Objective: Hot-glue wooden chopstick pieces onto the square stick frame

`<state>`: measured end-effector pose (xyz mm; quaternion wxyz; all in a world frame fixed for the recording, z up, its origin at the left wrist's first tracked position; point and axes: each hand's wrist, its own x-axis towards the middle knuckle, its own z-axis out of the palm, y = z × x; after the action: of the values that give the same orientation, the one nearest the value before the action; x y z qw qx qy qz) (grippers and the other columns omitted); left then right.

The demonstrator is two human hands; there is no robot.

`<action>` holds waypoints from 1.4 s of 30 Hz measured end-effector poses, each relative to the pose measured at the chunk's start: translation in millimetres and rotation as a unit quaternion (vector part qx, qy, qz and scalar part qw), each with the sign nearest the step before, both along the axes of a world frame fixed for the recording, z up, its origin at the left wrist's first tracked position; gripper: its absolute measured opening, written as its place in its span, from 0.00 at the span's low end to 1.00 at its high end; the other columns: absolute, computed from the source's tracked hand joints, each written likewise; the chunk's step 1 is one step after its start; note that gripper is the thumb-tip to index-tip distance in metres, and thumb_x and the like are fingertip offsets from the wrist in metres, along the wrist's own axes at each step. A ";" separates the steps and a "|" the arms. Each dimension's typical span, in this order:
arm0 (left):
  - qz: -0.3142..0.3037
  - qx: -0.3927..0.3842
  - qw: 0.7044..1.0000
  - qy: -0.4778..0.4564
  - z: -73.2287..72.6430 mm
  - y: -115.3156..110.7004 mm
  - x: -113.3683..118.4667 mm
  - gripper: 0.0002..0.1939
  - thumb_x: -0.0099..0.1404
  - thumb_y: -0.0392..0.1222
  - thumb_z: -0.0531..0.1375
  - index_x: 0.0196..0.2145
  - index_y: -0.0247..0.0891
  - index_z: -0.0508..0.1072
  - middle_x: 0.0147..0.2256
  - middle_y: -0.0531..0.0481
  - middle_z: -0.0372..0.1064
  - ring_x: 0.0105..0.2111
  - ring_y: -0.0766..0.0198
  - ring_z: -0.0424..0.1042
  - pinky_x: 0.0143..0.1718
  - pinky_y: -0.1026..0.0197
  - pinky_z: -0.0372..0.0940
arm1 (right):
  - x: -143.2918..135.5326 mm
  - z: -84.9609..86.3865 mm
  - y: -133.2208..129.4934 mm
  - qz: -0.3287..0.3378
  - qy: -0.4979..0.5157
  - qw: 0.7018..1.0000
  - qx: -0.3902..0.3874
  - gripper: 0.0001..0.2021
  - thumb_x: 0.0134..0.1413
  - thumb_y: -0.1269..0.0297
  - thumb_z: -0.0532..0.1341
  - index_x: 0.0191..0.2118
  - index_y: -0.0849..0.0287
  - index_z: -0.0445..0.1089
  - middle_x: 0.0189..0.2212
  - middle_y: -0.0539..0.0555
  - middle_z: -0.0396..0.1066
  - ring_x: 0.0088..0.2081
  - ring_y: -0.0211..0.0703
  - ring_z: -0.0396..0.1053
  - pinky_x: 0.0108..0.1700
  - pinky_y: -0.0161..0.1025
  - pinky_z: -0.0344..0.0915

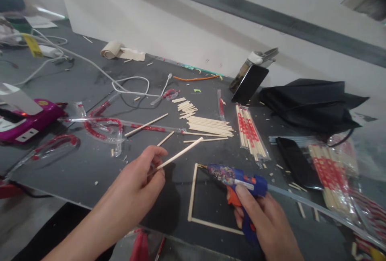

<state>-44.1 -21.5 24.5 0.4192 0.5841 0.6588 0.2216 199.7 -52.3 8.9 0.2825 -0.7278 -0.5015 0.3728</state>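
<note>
Between the fingers of my left hand [146, 174] is a thin wooden stick [181, 152], its free end pointing up and right. My right hand [262, 216] is wrapped round a blue glue gun [238, 178] with an orange trigger. The gun's metal nozzle is at the top end of an upright stick [193, 192] lying on the dark table. That stick meets a second stick [217, 226] at a lower left corner; the second one's right end runs under the gun and my right hand. A long clear glue stick [316, 208] trails from the gun's back.
Loose sticks [209, 126] lie beyond my hands, beside a bagged bundle [251, 132]. A phone [250, 83] leans on a stand; another phone [298, 164] lies right. White cables [99, 68], a purple device [33, 122], red-filled plastic tubes [102, 126] and a black bag [310, 102] surround them.
</note>
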 end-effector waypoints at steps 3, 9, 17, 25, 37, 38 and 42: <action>0.002 0.002 1.000 -0.003 -0.1 -0.5 0.0 0.14 0.62 0.44 0.50 0.45 0.42 0.64 0.28 0.55 0.67 0.23 0.66 0.63 0.24 0.64 0.57 | 2.1 -4.4 0.7 0.026 -0.021 0.999 0.002 0.25 0.55 0.39 0.53 0.23 0.57 0.65 0.15 0.49 0.63 0.20 0.39 0.64 0.24 0.35 0.59; 0.007 0.004 1.000 -0.006 -1.7 -1.6 0.7 0.13 0.63 0.44 0.50 0.45 0.43 0.64 0.28 0.55 0.67 0.23 0.66 0.63 0.24 0.64 0.57 | 3.4 -6.0 1.0 0.035 -0.051 0.998 0.030 0.25 0.56 0.41 0.53 0.21 0.57 0.65 0.14 0.49 0.63 0.19 0.39 0.64 0.24 0.35 0.59; 0.001 -0.001 1.000 -0.007 -2.3 -2.6 0.2 0.13 0.63 0.45 0.50 0.46 0.44 0.64 0.26 0.56 0.65 0.23 0.64 0.63 0.25 0.63 0.57 | 0.7 -2.7 0.5 0.033 -0.051 0.998 0.028 0.25 0.56 0.41 0.53 0.21 0.57 0.65 0.14 0.48 0.63 0.18 0.38 0.63 0.24 0.35 0.58; 0.005 0.007 1.000 0.006 -4.9 -3.9 -1.3 0.15 0.63 0.45 0.51 0.48 0.44 0.63 0.31 0.53 0.69 0.26 0.63 0.67 0.27 0.62 0.60 | 0.7 0.5 -1.1 0.017 -0.024 0.999 0.030 0.25 0.56 0.41 0.53 0.21 0.57 0.65 0.14 0.49 0.64 0.19 0.37 0.63 0.23 0.33 0.58; 0.012 -0.013 1.000 0.005 8.7 2.7 2.3 0.08 0.65 0.45 0.48 0.37 0.42 0.63 0.24 0.58 0.61 0.25 0.64 0.62 0.27 0.63 0.56 | 12.0 2.5 -5.3 -0.060 0.259 0.964 0.015 0.19 0.52 0.47 0.61 0.36 0.59 0.73 0.25 0.56 0.73 0.24 0.43 0.69 0.25 0.38 0.67; 0.014 -0.008 1.000 0.005 8.4 3.3 2.8 0.07 0.65 0.44 0.48 0.36 0.42 0.62 0.24 0.58 0.61 0.26 0.64 0.62 0.27 0.63 0.56 | 14.2 4.2 -5.4 -0.058 0.287 0.956 0.024 0.18 0.52 0.47 0.61 0.36 0.59 0.73 0.29 0.57 0.74 0.25 0.44 0.70 0.27 0.40 0.69; 0.021 0.025 0.999 0.001 5.8 5.8 8.3 0.06 0.64 0.42 0.48 0.34 0.42 0.62 0.24 0.59 0.59 0.25 0.65 0.61 0.27 0.64 0.55 | 24.1 18.8 -4.4 -0.067 0.356 0.932 0.025 0.14 0.50 0.51 0.64 0.34 0.58 0.74 0.31 0.59 0.73 0.25 0.43 0.69 0.25 0.39 0.69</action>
<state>-35.8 -15.7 30.3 0.3995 0.5807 0.6654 0.2459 223.8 -56.7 27.7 0.4851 -0.5716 -0.3276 0.5750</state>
